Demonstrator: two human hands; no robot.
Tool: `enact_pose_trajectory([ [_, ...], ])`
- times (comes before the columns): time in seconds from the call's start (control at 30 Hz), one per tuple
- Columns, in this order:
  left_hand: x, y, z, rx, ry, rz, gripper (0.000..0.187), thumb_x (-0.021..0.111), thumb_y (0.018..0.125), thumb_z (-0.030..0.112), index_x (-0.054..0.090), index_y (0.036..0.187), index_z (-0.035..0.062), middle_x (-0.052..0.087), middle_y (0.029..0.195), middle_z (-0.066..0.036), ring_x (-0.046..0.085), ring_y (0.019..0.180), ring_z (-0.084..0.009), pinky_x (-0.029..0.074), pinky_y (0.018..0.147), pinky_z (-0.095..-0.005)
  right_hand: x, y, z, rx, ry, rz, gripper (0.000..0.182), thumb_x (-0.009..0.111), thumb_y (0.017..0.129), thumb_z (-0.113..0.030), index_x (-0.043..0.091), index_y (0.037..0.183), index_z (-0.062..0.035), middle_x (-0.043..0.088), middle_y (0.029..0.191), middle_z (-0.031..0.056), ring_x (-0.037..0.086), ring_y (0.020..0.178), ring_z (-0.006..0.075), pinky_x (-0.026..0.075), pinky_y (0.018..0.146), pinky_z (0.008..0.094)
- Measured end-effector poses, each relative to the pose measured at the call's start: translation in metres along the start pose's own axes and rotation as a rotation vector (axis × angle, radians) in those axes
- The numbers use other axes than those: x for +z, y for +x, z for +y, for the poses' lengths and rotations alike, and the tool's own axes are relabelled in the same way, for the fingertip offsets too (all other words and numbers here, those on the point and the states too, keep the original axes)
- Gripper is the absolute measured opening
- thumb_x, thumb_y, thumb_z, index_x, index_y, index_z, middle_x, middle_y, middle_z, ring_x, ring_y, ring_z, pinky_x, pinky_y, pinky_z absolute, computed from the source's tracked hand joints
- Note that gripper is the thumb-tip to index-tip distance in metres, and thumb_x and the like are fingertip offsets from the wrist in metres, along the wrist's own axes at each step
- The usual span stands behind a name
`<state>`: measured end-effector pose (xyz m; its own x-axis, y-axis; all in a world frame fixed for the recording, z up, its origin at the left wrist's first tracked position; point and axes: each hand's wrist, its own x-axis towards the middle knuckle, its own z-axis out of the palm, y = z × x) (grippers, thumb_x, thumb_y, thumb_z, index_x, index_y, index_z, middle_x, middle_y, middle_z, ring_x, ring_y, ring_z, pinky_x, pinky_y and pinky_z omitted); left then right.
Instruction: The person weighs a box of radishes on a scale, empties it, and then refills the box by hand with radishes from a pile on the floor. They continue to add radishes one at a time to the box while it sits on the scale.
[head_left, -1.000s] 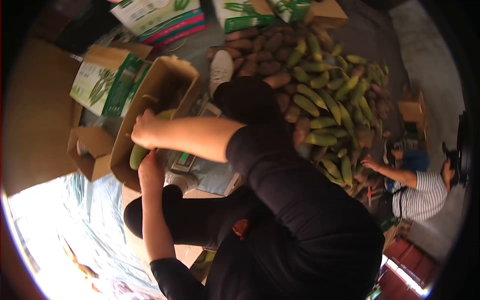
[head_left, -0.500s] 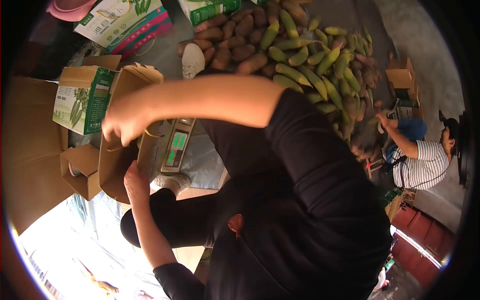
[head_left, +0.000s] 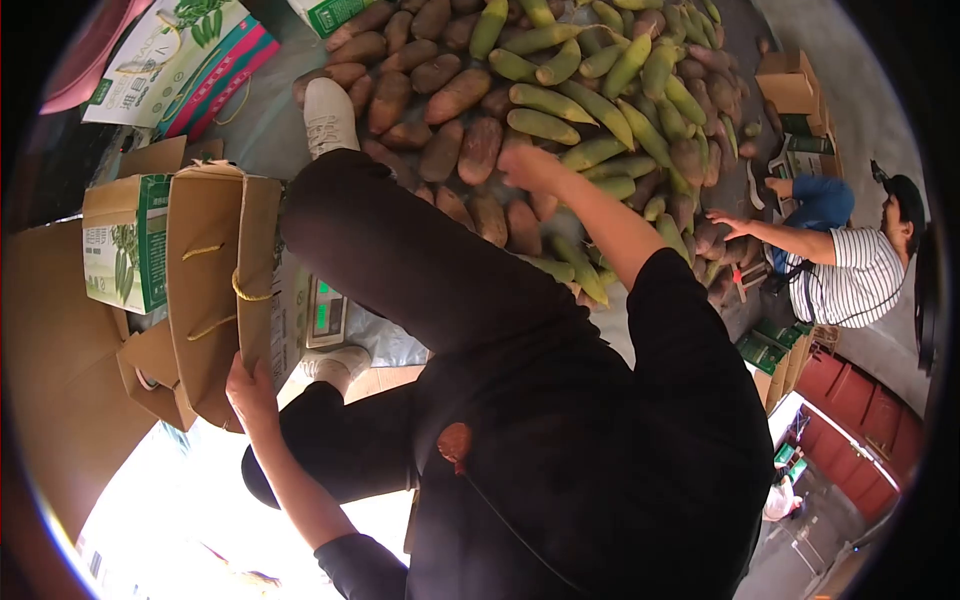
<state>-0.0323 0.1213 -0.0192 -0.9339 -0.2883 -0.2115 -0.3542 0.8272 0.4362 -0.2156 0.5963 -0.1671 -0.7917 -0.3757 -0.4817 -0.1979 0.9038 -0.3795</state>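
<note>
My left hand [head_left: 252, 398] grips the near edge of a tall open cardboard box [head_left: 205, 300] with yellow rope handles. The box stands on my left, and its inside is partly visible. My right hand [head_left: 528, 168] reaches over the heap, close to a reddish-brown root [head_left: 481, 150] and a long green radish [head_left: 543, 126]. Its fingers are blurred and mostly turned away, so I cannot make out whether they hold anything. A digital scale [head_left: 326, 312] with green digits shows beside the box, partly covered by it.
Printed cartons [head_left: 125, 245] and a gift box [head_left: 170, 60] stand at the left. A small open carton [head_left: 158, 375] sits below them. On the right, a co-worker [head_left: 845, 265] in a striped shirt reaches toward the heap. My shoe [head_left: 330, 115] touches the heap's edge.
My right hand has left the box opening and swung right to the heap. The box has tilted or shifted slightly left, with my left hand still at its edge. My view has shifted.
</note>
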Motion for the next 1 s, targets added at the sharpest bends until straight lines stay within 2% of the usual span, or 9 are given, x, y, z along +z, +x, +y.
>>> enact_pose_trajectory([
  [0.13,0.001,0.0,0.0,-0.023,0.027,-0.018,0.022,0.054,0.08,0.004,0.058,0.101,-0.002,0.062,0.085,-0.023,0.061,0.081,-0.0386,0.047,0.072,-0.0408,0.116,-0.034,0.107,-0.09,-0.219,-0.123,0.02,0.06,0.07,-0.02,0.067,0.08,-0.004,0.063,0.075,0.0186,0.062,0.075,0.0364,0.049,0.068,0.0445],
  [0.23,0.003,0.001,-0.004,0.025,0.039,0.019,0.022,0.054,0.08,0.005,0.058,0.101,-0.0018,0.062,0.084,-0.022,0.062,0.079,-0.037,0.047,0.071,-0.0406,0.13,-0.079,0.112,0.121,-0.118,-0.099,0.021,0.059,0.07,-0.022,0.068,0.079,-0.0047,0.064,0.078,0.0196,0.062,0.078,0.0372,0.05,0.071,0.0444],
  [0.3,0.002,0.002,-0.003,0.019,0.057,0.011,0.022,0.053,0.081,0.005,0.058,0.101,-0.0017,0.062,0.083,-0.022,0.062,0.078,-0.0375,0.047,0.071,-0.04,0.145,-0.093,0.118,0.394,-0.044,-0.209,0.023,0.061,0.068,-0.023,0.068,0.08,-0.0046,0.065,0.08,0.0195,0.062,0.079,0.0381,0.05,0.072,0.0431],
  [0.4,0.004,0.001,-0.009,0.042,0.055,0.012,0.022,0.052,0.08,0.004,0.058,0.101,-0.0017,0.062,0.082,-0.022,0.062,0.077,-0.0364,0.048,0.069,-0.0391,0.154,-0.11,0.112,0.499,0.07,-0.268,0.032,0.067,0.065,-0.029,0.068,0.084,-0.0033,0.065,0.08,0.0187,0.063,0.081,0.0369,0.05,0.074,0.0419],
  [0.53,0.004,0.001,-0.009,0.031,0.075,0.032,0.022,0.052,0.08,0.003,0.058,0.1,-0.0018,0.062,0.081,-0.021,0.063,0.075,-0.0351,0.048,0.069,-0.0383,0.172,-0.113,0.099,0.466,0.229,-0.31,0.045,0.072,0.062,-0.033,0.066,0.095,-0.0033,0.066,0.089,0.0175,0.062,0.088,0.0348,0.049,0.078,0.0411],
  [0.63,0.004,0.0,-0.008,0.02,0.026,0.036,0.022,0.051,0.08,0.003,0.058,0.1,-0.0021,0.062,0.08,-0.021,0.063,0.075,-0.0339,0.048,0.068,-0.0379,0.178,-0.106,0.093,0.285,0.161,-0.325,0.057,0.075,0.06,-0.036,0.063,0.105,-0.0044,0.064,0.101,0.0171,0.061,0.096,0.0334,0.048,0.082,0.0399],
  [0.7,0.004,0.001,-0.008,0.024,0.04,0.027,0.022,0.051,0.08,0.002,0.058,0.1,-0.0024,0.062,0.081,-0.022,0.063,0.076,-0.0355,0.048,0.069,-0.0382,0.176,-0.096,0.095,0.227,0.158,-0.499,0.061,0.076,0.06,-0.035,0.06,0.111,-0.0056,0.063,0.106,0.0178,0.059,0.1,0.0341,0.047,0.085,0.0397],
  [0.8,0.004,0.0,-0.008,-0.005,0.059,0.046,0.023,0.052,0.079,0.002,0.058,0.101,-0.0023,0.062,0.083,-0.023,0.062,0.078,-0.0379,0.048,0.07,-0.0396,0.177,-0.096,0.088,0.211,0.075,-0.622,0.055,0.074,0.062,-0.031,0.061,0.109,-0.0058,0.063,0.104,0.019,0.058,0.101,0.035,0.047,0.085,0.0411],
  [1.0,0.004,0.0,-0.014,-0.071,0.012,0.014,0.021,0.055,0.08,0.004,0.059,0.1,-0.0008,0.061,0.087,-0.023,0.06,0.085,-0.0401,0.047,0.074,-0.041,0.221,-0.1,0.112,0.143,0.056,-0.463,0.04,0.06,0.073,-0.03,0.06,0.104,-0.0056,0.062,0.099,0.022,0.059,0.097,0.0385,0.047,0.081,0.0421],
])
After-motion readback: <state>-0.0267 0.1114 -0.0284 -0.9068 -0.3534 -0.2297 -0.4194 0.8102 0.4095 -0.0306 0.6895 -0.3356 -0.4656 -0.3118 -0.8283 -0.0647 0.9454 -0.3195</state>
